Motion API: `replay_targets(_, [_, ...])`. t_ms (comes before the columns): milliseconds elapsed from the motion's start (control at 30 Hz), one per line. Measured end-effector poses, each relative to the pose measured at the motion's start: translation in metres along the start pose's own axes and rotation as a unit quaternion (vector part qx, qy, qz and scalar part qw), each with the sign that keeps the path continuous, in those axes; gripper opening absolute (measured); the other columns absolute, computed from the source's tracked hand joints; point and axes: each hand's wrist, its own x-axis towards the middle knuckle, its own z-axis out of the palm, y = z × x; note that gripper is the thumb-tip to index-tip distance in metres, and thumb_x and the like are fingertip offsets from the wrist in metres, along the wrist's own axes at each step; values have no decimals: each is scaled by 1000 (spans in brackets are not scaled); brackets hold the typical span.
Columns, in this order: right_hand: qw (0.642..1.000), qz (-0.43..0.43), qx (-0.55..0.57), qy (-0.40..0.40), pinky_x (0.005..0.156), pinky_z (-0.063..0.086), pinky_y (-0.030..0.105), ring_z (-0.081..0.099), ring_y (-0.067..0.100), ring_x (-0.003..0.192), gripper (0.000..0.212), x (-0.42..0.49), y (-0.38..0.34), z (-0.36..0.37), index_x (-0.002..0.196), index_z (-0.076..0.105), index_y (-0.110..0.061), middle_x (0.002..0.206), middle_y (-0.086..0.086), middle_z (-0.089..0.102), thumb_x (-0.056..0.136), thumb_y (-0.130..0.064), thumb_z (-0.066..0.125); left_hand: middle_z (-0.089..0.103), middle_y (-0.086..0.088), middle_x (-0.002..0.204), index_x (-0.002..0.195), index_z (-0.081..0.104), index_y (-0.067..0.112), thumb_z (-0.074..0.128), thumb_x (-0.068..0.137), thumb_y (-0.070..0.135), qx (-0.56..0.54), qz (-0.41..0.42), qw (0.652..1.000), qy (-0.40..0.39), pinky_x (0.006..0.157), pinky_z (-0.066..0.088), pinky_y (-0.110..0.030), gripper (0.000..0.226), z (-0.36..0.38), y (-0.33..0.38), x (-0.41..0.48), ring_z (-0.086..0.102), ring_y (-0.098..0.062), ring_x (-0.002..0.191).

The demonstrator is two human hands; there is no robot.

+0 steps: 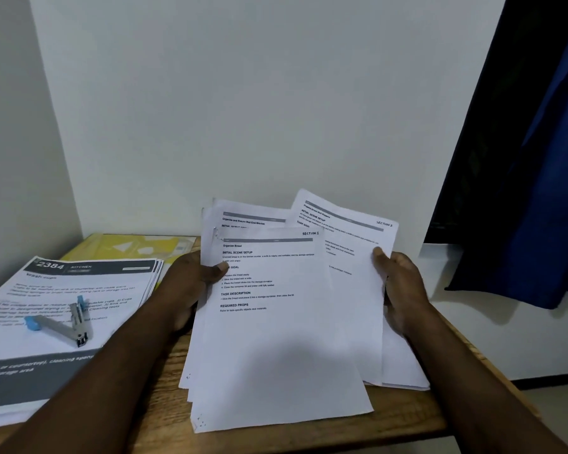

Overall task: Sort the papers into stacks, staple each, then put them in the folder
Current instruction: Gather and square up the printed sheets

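Head view, looking down over a desk corner. Pale wall (243, 93) fills the upper field; a dark blue curtain (538, 191) hangs at the right edge. A wooden table (407, 417) stands against the wall.

On the table's left side lies a flat stack of printed papers (118, 283), its top page headed "2384 KITCHEN". Its sheets are slightly offset at the far right corner.

At centre is a fanned bundle of white sheets (276, 355), held between both hands and tilted up toward the camera. Whether its lower edge touches the table cannot be told. The front sheet (269, 322) reads "SECTION 1, Organize Bread". Behind it to the right, a rotated sheet (351, 237) reads "SECTION 2". A third page (243, 214) shows above the front sheet's top edge.

A yellow folder (135, 245) lies flat at the table's far left, partly under the printed stack and beside the wall.

The left hand (191, 283) pinches the bundle at its left edge, thumb pressed on the front sheet and fingers hidden behind. The right hand (400, 286) pinches the right edge in the same way, thumb on the face of the "SECTION 2" sheet.

A grey stapler (69, 319) with blue ends rests on the printed stack, its arms swung apart in a V.
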Motion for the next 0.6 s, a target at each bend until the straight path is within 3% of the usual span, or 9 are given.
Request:
replay_targets(100, [992,-25,-11,-121,99,57,50,73,31,114,37,-8,-4,4,131,64,-10,125,9,76,96,1,70,77,-17,120,131,68,4,58,101,-5,3,1,1000,1,101,56,-56,33,0,-1,1,74,-42,111])
replay_targets(167, [994,-50,-83,-47,94,58,43,74,28,110,45,-2,0,3,130,62,-13,124,8,75,90,4,76,78,-15,119,132,67,6,56,102,-8,6,2,1000,5,100,56,-54,35,1,-2,1,73,-41,112])
replay_targets(267, [973,-84,-172,127,88,56,33,71,24,104,48,11,-1,-13,129,61,-16,118,3,72,87,-16,85,78,-13,119,132,66,10,54,101,-10,4,4,1000,17,93,58,-50,39,-1,0,2,74,-38,110])
replay_targets(367, [961,-89,-147,218,92,56,35,70,25,105,40,18,-8,-34,126,64,-17,119,3,72,91,-26,80,79,-10,119,133,67,14,56,100,-10,6,5,999,36,97,57,-53,43,-5,1,5,74,-38,111])
replay_targets(467, [965,-75,-161,194,89,53,33,69,25,105,27,19,-6,-44,120,65,-18,117,3,72,96,-22,77,80,-8,113,128,69,14,57,99,-10,9,6,999,52,86,59,-45,39,-5,4,4,75,-35,105])
replay_targets(600, [958,-62,-244,138,98,57,41,69,27,107,39,18,-3,-43,133,64,-18,120,2,71,97,-22,75,77,-10,115,128,68,11,60,100,-6,34,16,995,91,83,56,-39,34,-2,8,4,72,-34,106])
